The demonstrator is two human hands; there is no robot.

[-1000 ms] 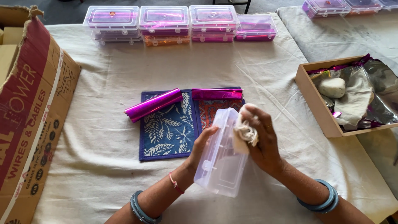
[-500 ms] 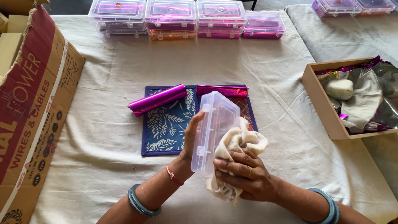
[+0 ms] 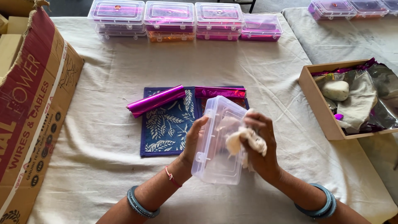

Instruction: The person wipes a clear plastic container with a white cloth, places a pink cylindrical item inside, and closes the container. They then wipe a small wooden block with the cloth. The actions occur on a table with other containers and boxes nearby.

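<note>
My left hand (image 3: pixel 194 141) grips the left side of a clear plastic box (image 3: pixel 217 141), tilted up above the table. My right hand (image 3: pixel 261 145) holds a crumpled cream cloth (image 3: pixel 244 141) pressed against the right side of that box. Under the box lies a blue leaf-print mat (image 3: pixel 166 122). A shiny magenta foil roll (image 3: pixel 155 101) rests across the mat's upper left corner, and a flat magenta foil piece (image 3: pixel 219 91) lies along its upper right edge.
Stacked clear boxes with pink and orange contents (image 3: pixel 182 18) line the far edge. A large cardboard carton (image 3: pixel 29 112) stands at the left. An open wooden tray (image 3: pixel 317 105) at the right holds foil, cloth and a white lump. More boxes (image 3: pixel 352 7) sit far right.
The box has tipped further back and lifted slightly. My right hand with the cloth has moved up from the box's lower edge to its right side.
</note>
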